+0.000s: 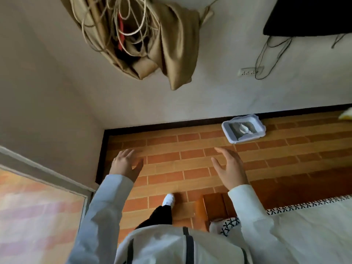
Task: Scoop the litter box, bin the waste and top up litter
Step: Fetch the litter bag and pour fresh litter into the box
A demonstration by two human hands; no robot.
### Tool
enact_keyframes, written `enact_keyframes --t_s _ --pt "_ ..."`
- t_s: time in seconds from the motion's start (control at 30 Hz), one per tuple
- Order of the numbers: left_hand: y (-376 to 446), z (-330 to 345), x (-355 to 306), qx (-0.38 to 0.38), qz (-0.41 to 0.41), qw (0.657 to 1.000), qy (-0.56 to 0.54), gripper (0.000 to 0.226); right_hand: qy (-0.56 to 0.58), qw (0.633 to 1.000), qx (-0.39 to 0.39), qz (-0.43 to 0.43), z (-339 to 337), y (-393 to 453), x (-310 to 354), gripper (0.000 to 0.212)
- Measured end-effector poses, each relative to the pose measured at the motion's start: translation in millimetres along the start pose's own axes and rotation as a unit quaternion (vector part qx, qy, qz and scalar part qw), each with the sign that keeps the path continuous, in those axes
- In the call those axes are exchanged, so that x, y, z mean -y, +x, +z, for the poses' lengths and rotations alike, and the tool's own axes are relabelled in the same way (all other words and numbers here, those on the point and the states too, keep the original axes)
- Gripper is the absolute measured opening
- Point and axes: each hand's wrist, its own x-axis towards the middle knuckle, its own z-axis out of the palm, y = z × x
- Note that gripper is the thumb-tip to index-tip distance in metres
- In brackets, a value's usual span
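Your left hand [125, 164] hangs empty with fingers loosely spread, well short of the box [243, 128]; your right hand [229, 168] is likewise empty and spread, nearer the box but apart from it. The box sits on the floor [190, 149] against the wall [171, 103], beyond your right hand. I'd step closer and crouch before reaching, then find the scoop; none shows. Count: one box, two hands, one shoe [169, 200].
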Motion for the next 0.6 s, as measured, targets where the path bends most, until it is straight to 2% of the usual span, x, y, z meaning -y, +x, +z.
enact_keyframes --t_s 0.07,0.13,0.37,0.47,0.6 --pt "47 2 -8 0.020 0.014 1.000 -0.007 0.042 0.003 0.999 -0.022 0.036 -2 25 -3 0.039" --pt "102 9 -21 0.025 0.062 0.998 -0.023 0.045 0.004 0.995 -0.054 0.087 -7 56 -9 0.039" --pt "235 53 -100 0.089 0.206 0.973 -0.048 0.027 0.031 0.975 -0.116 0.188 -35 105 -44 0.037" --pt "272 79 -134 0.134 0.259 0.955 -0.048 0.027 0.043 0.959 -0.150 0.235 -48 110 -64 0.037" --pt "306 107 -189 0.185 0.304 0.933 -0.053 0.048 0.030 0.939 -0.185 0.289 -62 122 -97 0.037"
